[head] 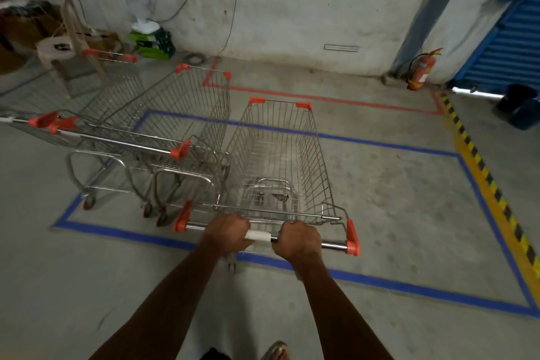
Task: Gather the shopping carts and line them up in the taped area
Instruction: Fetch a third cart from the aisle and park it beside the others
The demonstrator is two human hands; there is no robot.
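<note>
A wire shopping cart (280, 155) with orange corner caps stands in front of me, its basket inside the blue taped rectangle (388, 280) on the floor. My left hand (228, 232) and my right hand (298, 240) both grip its chrome handle bar (333, 243), either side of a white band. Its rear wheels sit on the near blue line. To its left a second cart (187, 114) stands inside the tape, and a third cart (114, 90) lies further left, at an angle against the second.
A red taped outline (336, 101) runs beyond the blue one. A yellow-black hazard stripe (491, 184) borders the right. A fire extinguisher (419, 70) stands by the pillar, a blue shutter (514, 38) at far right. A stool, fan and boxes crowd the far left corner.
</note>
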